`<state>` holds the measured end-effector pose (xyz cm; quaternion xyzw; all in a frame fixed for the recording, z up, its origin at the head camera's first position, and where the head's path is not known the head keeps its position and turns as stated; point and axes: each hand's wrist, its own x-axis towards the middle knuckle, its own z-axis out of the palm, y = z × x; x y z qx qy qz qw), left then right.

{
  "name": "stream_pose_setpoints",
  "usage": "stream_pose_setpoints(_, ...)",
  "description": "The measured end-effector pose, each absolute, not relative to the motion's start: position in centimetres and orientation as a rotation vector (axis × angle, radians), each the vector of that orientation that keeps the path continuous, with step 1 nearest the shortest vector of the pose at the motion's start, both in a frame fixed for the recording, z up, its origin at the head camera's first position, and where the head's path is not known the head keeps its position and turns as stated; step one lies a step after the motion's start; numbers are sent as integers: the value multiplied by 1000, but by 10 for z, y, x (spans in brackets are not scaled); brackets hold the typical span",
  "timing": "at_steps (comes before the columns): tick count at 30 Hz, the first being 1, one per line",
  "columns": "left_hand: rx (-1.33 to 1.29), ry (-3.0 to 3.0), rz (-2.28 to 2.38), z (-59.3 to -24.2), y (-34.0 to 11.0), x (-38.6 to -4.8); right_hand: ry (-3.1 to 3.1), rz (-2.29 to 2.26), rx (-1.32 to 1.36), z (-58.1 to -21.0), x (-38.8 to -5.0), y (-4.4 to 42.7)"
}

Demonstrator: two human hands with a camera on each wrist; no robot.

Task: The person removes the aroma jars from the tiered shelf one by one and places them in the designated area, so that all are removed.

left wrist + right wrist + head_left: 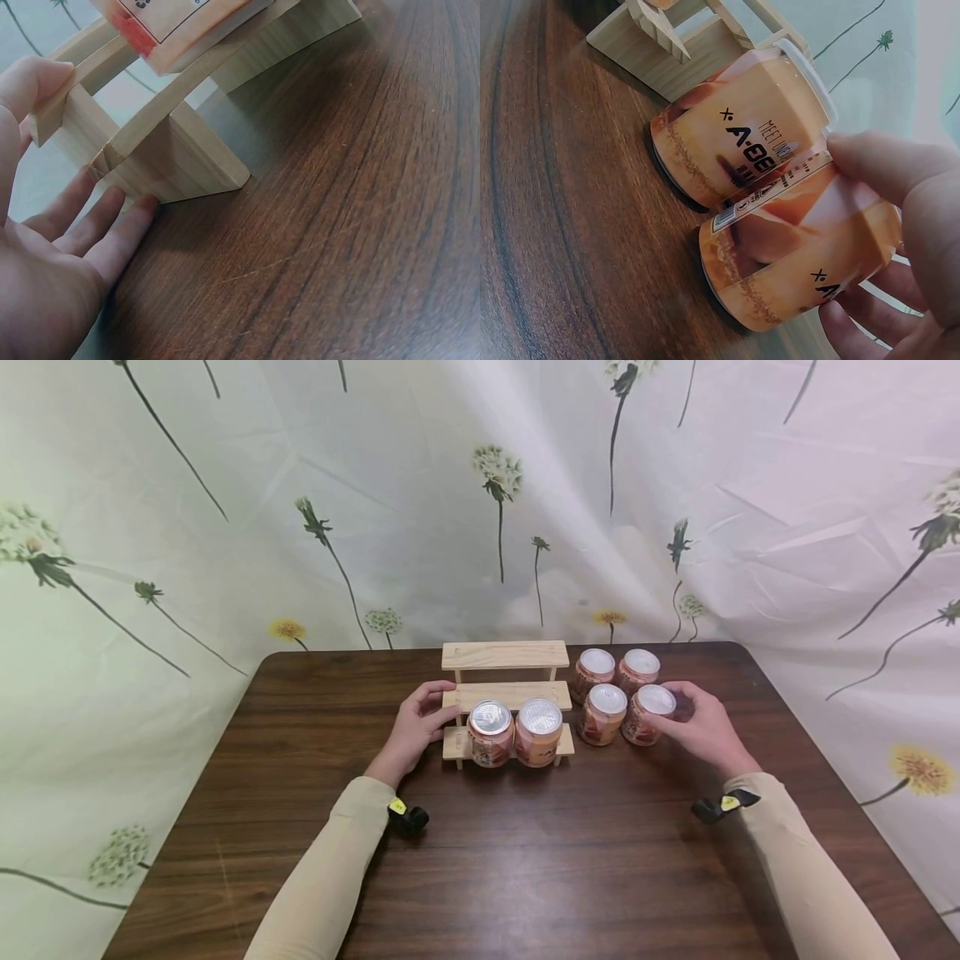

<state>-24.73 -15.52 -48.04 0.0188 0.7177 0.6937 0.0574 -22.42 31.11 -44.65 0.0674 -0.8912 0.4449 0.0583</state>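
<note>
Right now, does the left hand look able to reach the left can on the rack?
Probably yes: the left hand touches the rack, close to the left can, with nothing visible between hand and can, though letting go of the rack may be needed first.

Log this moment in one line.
left hand: holds wooden rack; right hand: holds can; bottom shelf: two cans; beside rack: four cans, one held

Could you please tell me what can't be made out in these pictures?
- Head view: the wording on the can held by the right hand; too small.
- Right wrist view: that can's lid; covered by the hand.
- Left wrist view: the top of a can on the wooden rack; cut off by the upper edge.
</note>
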Motion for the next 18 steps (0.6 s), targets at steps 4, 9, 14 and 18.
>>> stream_pose_setpoints(4, 62, 2174, 2106, -481, -155, -248, -2712, 1330, 196, -446, -223, 311)
stream_pose_setpoints(9, 72, 2166, 2113, -482, -155, -248, -2732, 1298, 198, -444, -221, 311)
stream_pose_setpoints(14, 75, 2170, 2108, -482, -155, -249, -2700, 1284, 219, -442, -219, 310)
stream_pose_setpoints(18, 68, 2169, 2107, -482, -156, -248, -2601, 1331, 206, -434, -214, 303)
